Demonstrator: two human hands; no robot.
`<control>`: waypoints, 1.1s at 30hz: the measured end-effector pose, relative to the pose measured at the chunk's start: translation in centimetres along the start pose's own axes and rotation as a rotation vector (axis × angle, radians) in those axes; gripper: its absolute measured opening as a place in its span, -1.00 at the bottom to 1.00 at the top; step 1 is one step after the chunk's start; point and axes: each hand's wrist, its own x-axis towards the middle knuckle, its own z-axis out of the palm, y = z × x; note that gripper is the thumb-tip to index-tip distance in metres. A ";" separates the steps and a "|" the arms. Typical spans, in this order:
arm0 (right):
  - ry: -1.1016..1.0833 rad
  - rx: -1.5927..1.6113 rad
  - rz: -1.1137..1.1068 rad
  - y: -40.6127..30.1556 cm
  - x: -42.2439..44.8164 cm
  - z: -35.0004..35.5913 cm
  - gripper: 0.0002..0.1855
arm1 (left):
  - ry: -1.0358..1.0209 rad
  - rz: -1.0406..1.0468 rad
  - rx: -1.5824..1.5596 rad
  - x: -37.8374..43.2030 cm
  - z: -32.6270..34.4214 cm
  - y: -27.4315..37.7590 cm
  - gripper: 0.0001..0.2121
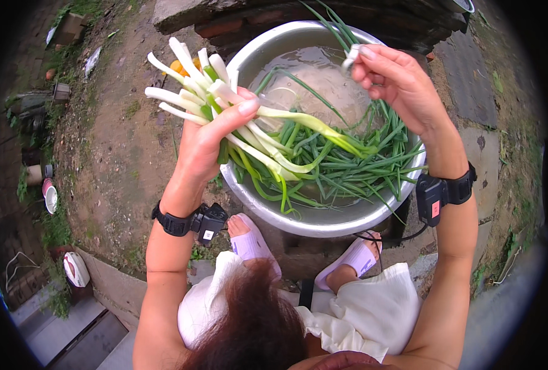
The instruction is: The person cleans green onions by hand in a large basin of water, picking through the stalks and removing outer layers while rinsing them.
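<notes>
My left hand (213, 129) grips a bunch of scallions (209, 88) over the left rim of a metal basin (239, 62). Their white ends point up and to the left, and their pale green parts hang over the basin. Between the thumb and fingers of my right hand (394, 78) is a scallion's white end (351, 56), partly hidden by the fingers. Green leaves (338, 30) extend from it across the far rim. Loose scallion greens (348, 171) are heaped in the near and right part of the basin. Water (318, 92) shows in its far part.
Beyond the basin stands a low brick ledge (264, 21). Orange blossoms or fruit (179, 67) show behind the bunch. My feet in lilac slides (250, 243) are close to the near rim. A black cable (412, 235) hangs from my right wrist device (429, 199).
</notes>
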 end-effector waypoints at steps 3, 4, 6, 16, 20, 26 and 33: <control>0.200 -0.248 0.009 -1.0 -3.4 -6.9 -0.72 | -0.128 -0.019 -0.031 -0.7 -1.8 -0.3 -0.75; 0.284 -0.203 -0.034 -1.0 -4.8 -10.6 -0.71 | -0.131 0.037 -0.122 -0.9 -2.3 -0.5 -0.78; 0.844 -0.032 -0.344 -1.9 -7.7 -17.7 -0.66 | -0.236 0.117 -0.190 -0.9 -3.4 -1.3 -0.81; 0.141 -0.611 -0.064 3.4 -3.1 -7.5 -0.64 | -0.528 0.220 -0.537 -0.7 -4.9 -1.6 -0.76; -0.176 -0.700 0.008 5.3 0.0 -0.6 -0.64 | -0.342 0.205 -0.303 -1.7 -4.3 -1.0 -0.75; -0.218 -0.440 -0.255 2.8 -1.8 6.0 -0.59 | -0.162 0.185 -0.444 -1.6 -5.6 -1.8 -0.82; -0.144 -0.764 -0.232 3.0 -3.0 10.0 -0.60 | 0.047 0.132 -0.464 -0.3 -4.3 -2.4 -0.82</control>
